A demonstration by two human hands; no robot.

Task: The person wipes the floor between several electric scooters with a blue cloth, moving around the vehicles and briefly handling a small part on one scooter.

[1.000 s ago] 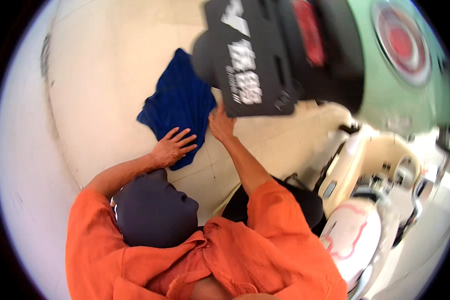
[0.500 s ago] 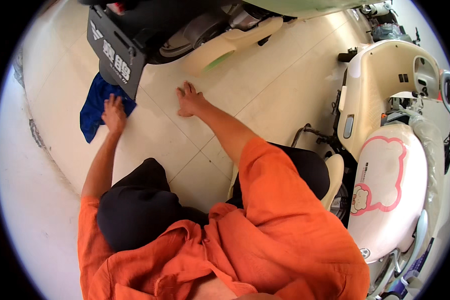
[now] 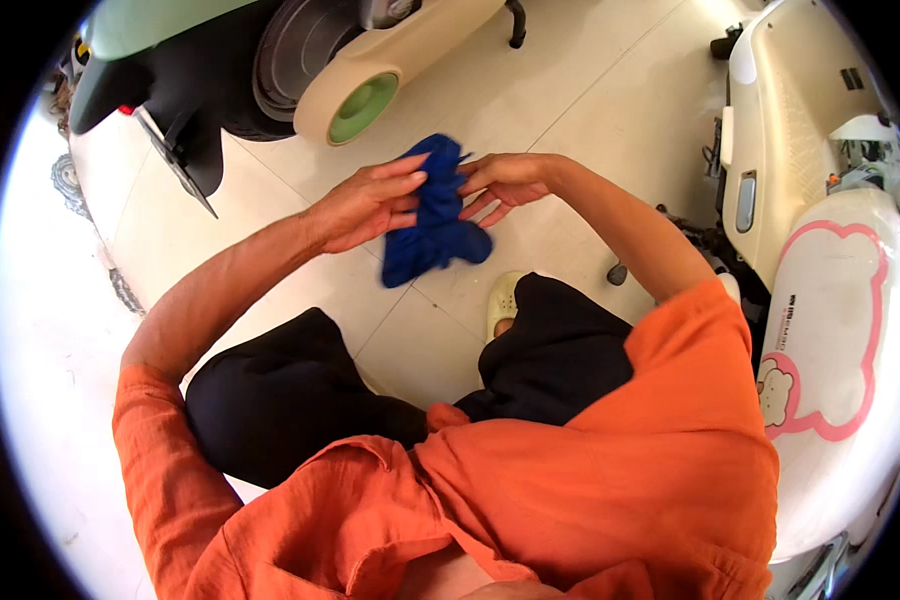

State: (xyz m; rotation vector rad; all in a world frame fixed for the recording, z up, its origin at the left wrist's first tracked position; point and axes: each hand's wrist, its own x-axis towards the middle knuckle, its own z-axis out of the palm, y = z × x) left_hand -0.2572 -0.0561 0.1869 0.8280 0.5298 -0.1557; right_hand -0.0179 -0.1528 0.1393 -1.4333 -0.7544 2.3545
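Far L: 1 pale wall (image 3: 45, 400), edge lost in the dark lens rim. Upper L: 1 green-and-black scooter (image 3: 150, 80), top cut off; its 1 plate (image 3: 175, 165) shows nearly edge-on, so its face is hidden. Only 1 wheel (image 3: 300, 60) of it shows, partly covered by a cream housing w/ 1 green disc (image 3: 365, 107).

Mid-frame: my L hand (image 3: 375, 205), fingers extended, at the L edge of 1 blue cloth (image 3: 432, 215). The cloth is bunched btwn my 2 hands, above the tiled floor (image 3: 390, 350), blurred, folds hard to make out. My R hand (image 3: 505, 183) has fingers spread at its R edge. Neither's clenched; can't tell if either pinches the cloth, b/c some fingertips are hidden.

Below: 2 knees in black trousers (image 3: 280, 385), 1 pale clog (image 3: 503, 297) partly covered; other foot hidden.

Far R: 1 white-and-cream scooter (image 3: 830, 330), cut off top & R, w/ 1 pink outline on it.
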